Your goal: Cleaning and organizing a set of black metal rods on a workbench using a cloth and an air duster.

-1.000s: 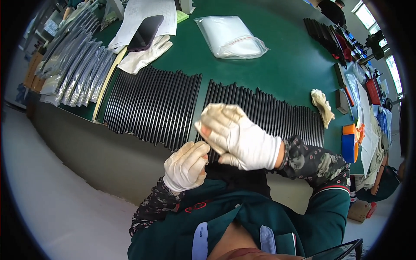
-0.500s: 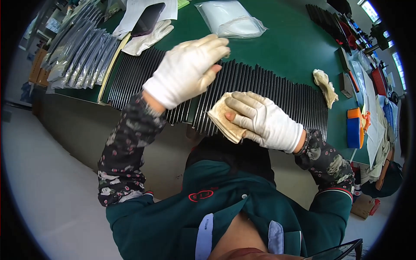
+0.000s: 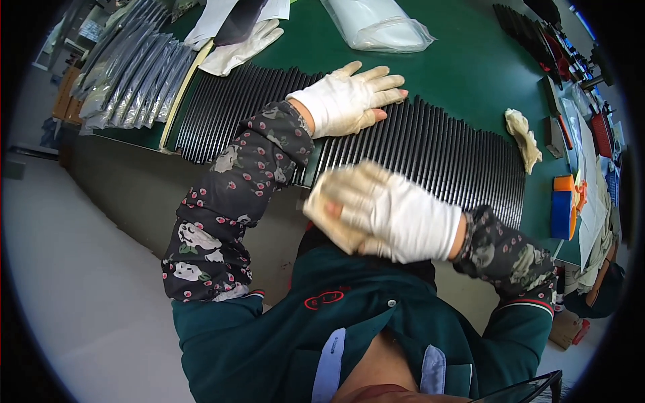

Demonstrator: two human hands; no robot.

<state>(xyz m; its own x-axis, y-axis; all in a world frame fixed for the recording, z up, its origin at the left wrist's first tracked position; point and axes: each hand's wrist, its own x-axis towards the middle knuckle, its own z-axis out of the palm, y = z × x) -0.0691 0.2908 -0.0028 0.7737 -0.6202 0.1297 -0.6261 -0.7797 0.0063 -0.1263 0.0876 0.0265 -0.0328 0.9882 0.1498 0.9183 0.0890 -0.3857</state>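
A long row of dark, shiny thin rods (image 3: pixel 443 158) lies side by side along the near edge of the green table. My left hand (image 3: pixel 349 101), in a white glove with bare fingertips showing, rests flat over the far ends of the rods near the middle of the row, fingers spread. In my right hand (image 3: pixel 403 215), also gloved, is a folded cream cloth (image 3: pixel 336 232). This hand is slightly blurred and sits at the near ends of the rods, over the table edge; whether the cloth touches them I cannot tell.
Stacked plastic-wrapped pieces (image 3: pixel 138 80) lie at the left, beside a pale strip (image 3: pixel 181 101). A spare white glove (image 3: pixel 242 50), a dark phone (image 3: pixel 238 23) and a clear bag (image 3: pixel 386 30) lie behind the rods. Rightward are a crumpled cloth (image 3: pixel 523 141) and a blue-and-orange tape roll (image 3: pixel 563 215).
My left hand has moved right and come down flat with its fingers spread. My right hand has drawn the cloth toward me and a little left. The view has shifted slightly.
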